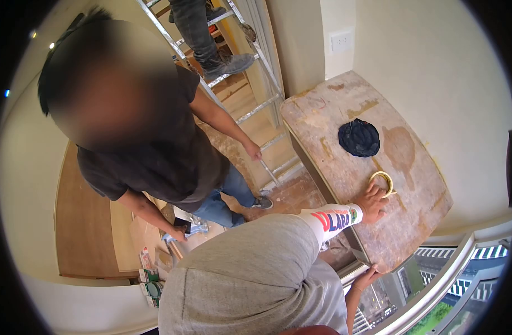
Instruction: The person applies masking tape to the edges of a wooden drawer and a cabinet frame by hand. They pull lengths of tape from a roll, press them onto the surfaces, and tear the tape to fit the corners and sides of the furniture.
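My left hand (372, 204), reaching out of a white printed sleeve, has its fingers on a roll of masking tape (389, 182) over the worn tabletop (345, 106). The fingers cover the near side of the roll, and part of their grip is hidden. Lower down, my right hand (366, 277) holds the tabletop by its near corner, with some fingers out of sight. A dark, crumpled round cloth or bag (359, 138) lies farther along the top; I cannot make out its kind.
A co-worker in a dark T-shirt (155, 151) stands at the left, one hand by an aluminium ladder (256, 109). Another person's boot (228, 66) rests on a rung. A window frame (434, 279) runs at lower right, and a wall socket (341, 42) is behind the table.
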`<state>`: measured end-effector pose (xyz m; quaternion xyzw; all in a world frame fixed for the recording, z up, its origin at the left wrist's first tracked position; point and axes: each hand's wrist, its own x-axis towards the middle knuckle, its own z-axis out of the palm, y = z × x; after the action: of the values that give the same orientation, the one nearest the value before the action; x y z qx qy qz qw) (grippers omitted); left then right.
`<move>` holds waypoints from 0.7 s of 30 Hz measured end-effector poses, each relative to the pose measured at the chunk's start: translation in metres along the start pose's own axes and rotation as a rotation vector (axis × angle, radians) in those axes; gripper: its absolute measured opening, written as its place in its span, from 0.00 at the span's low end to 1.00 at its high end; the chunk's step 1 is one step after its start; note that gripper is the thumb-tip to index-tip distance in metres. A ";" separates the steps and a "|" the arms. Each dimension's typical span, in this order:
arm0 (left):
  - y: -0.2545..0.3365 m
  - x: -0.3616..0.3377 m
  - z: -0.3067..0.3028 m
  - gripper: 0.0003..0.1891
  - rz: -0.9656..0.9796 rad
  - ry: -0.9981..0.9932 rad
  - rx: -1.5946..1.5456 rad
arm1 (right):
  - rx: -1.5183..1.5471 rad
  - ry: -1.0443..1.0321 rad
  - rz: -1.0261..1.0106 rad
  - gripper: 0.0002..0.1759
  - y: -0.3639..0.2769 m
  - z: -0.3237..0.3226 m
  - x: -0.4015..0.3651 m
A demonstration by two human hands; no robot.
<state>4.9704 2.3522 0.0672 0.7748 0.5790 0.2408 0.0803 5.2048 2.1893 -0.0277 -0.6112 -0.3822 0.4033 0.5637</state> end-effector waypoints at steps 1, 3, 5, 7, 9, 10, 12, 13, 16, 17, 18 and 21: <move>0.000 0.000 0.001 0.28 -0.001 0.004 -0.001 | 0.001 -0.002 -0.001 0.43 -0.001 0.000 0.000; -0.001 0.000 0.002 0.28 -0.003 0.004 0.005 | -0.015 -0.005 0.024 0.46 -0.002 0.000 0.000; 0.000 0.000 0.002 0.28 -0.007 -0.006 0.016 | -0.021 -0.008 0.046 0.47 -0.004 0.000 -0.001; 0.000 0.001 0.000 0.28 -0.008 -0.005 0.019 | 0.001 -0.013 0.036 0.47 -0.005 0.000 -0.001; 0.001 0.000 0.001 0.28 -0.001 0.002 0.029 | 0.004 -0.018 0.040 0.46 0.001 -0.002 -0.001; 0.000 0.000 0.005 0.28 0.003 0.014 0.036 | -0.006 -0.027 0.043 0.45 0.010 -0.008 0.000; -0.002 -0.001 0.007 0.28 0.004 0.034 0.033 | -0.034 -0.017 0.124 0.45 0.002 -0.011 0.010; -0.002 -0.002 0.007 0.27 0.005 0.039 0.022 | -0.053 0.009 0.203 0.46 -0.018 -0.012 0.006; -0.003 -0.003 0.000 0.25 -0.006 0.034 -0.008 | -0.136 0.048 0.089 0.47 -0.065 -0.010 0.026; -0.002 -0.003 0.001 0.25 -0.003 0.042 -0.009 | -0.213 0.106 0.124 0.47 -0.070 -0.013 0.043; -0.003 -0.003 0.004 0.24 0.000 0.049 -0.011 | -0.291 0.166 0.155 0.47 -0.101 0.000 0.047; -0.008 0.000 0.011 0.17 0.036 0.136 -0.097 | -0.359 0.081 0.219 0.51 -0.102 0.005 0.099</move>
<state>4.9684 2.3567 0.0546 0.7621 0.5567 0.3222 0.0739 5.2366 2.2899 0.0675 -0.7554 -0.3563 0.3629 0.4132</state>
